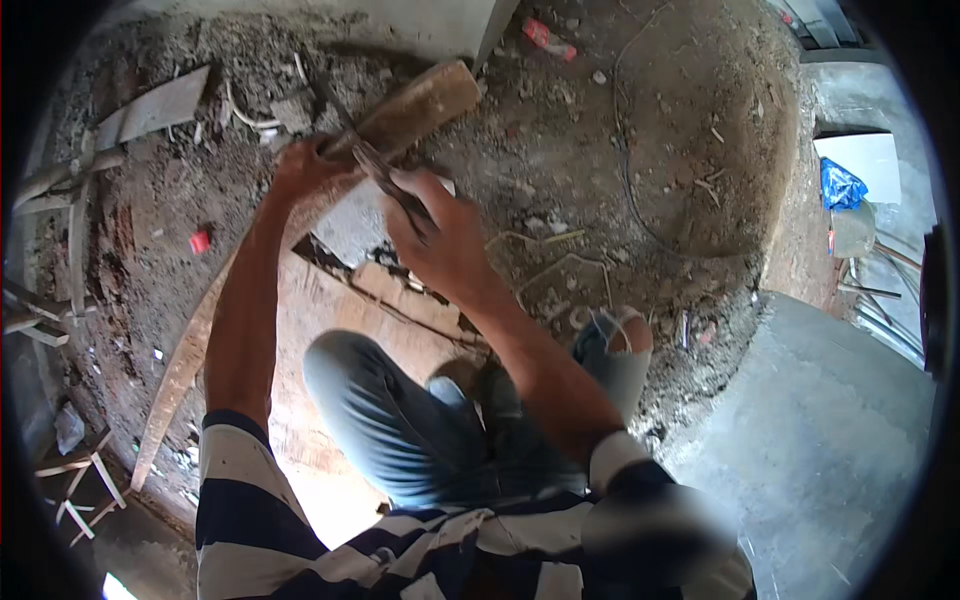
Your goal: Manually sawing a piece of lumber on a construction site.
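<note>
A long wooden plank (430,105) runs slantwise from the lower left up to the top centre, bent by the lens. My left hand (305,168) is closed on its edge near the upper part. In my right hand (440,240) are pliers (405,200), dark handles in the fist, with the jaws against the plank just right of my left hand. Whatever the jaws grip is too small to make out. A thin dark rod (338,105) slants across the plank near the jaws; I cannot tell whether it is held.
My knees are bent above a pale board (310,320) on the ground. Rubble and dirt surround it, with a black cable (625,170), a red-labelled bottle (550,40) and a red cap (200,242). Wooden sticks (75,215) stand left; a grey concrete slab (810,430) lies right.
</note>
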A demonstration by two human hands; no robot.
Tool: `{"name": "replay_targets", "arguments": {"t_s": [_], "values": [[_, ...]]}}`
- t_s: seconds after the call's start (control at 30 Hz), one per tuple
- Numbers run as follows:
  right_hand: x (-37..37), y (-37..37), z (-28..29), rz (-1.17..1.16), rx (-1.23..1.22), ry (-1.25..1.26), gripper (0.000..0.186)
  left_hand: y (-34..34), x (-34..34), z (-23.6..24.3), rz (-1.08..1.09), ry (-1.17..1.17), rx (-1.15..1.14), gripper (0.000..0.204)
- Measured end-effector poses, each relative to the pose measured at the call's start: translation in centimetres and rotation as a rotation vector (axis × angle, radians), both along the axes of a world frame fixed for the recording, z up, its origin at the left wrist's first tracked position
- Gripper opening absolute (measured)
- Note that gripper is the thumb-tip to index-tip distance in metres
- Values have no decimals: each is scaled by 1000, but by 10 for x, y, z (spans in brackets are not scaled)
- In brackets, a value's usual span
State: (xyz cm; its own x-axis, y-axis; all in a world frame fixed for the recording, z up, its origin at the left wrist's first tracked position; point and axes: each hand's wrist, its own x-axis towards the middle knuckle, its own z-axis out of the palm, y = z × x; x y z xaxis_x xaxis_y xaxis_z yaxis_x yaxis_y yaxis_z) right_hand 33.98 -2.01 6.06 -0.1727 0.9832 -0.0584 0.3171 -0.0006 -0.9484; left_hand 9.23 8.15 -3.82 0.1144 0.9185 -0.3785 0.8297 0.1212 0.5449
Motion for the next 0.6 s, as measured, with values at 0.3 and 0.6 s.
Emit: {"name": "replay_targets", "arguments": {"t_s": [0.3, 0.6], "values": [[102, -153, 44, -26, 132, -58, 30, -3, -35, 8, 65, -7, -63, 89], [60, -116, 13, 96, 333, -285, 40, -6, -33, 9, 113, -84, -98, 71]]}}
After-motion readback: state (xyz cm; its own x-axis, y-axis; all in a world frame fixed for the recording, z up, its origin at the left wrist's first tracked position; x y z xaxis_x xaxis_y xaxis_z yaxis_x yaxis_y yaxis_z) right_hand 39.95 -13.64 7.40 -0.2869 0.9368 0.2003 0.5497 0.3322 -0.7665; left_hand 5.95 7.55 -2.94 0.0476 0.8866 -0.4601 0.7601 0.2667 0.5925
